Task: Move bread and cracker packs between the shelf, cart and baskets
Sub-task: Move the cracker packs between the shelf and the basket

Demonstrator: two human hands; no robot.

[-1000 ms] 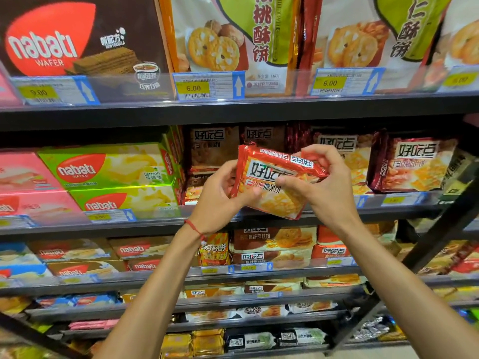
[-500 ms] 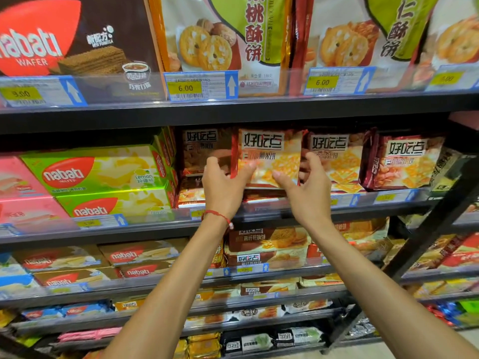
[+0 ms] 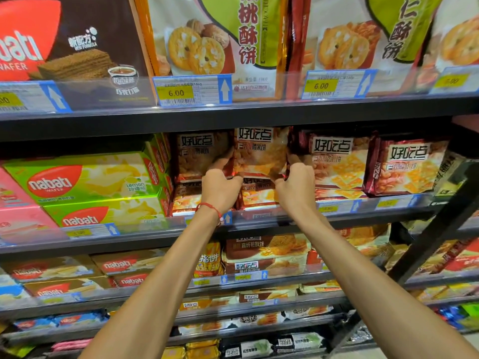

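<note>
Both arms are stretched up and out toward the shelf (image 3: 155,235), forearms roughly parallel, backs of the hands facing the camera. The left hand (image 3: 220,189) has its grip on the bottom left corner of the cracker pack (image 3: 260,151), with the fingers curling up along the pack's left edge. The right hand (image 3: 295,187) pretty much mirrors that at the bottom right corner, fingers wrapped round the right edge. So both grips are holding the pack, pinching it from either side. There's a red bracelet (image 3: 210,207) on the left wrist.

The pack itself stands upright on the shelf, label facing out, its top just under the shelf board above. It's squeezed in between the left neighbour (image 3: 199,156) and the right neighbour (image 3: 337,161), which look like similar packs. A lower pack (image 3: 256,196) sits right beneath it. Can't tell if they actually touch, since the hands cover that bit. Green wafer boxes (image 3: 85,177) are stacked further left.
</note>
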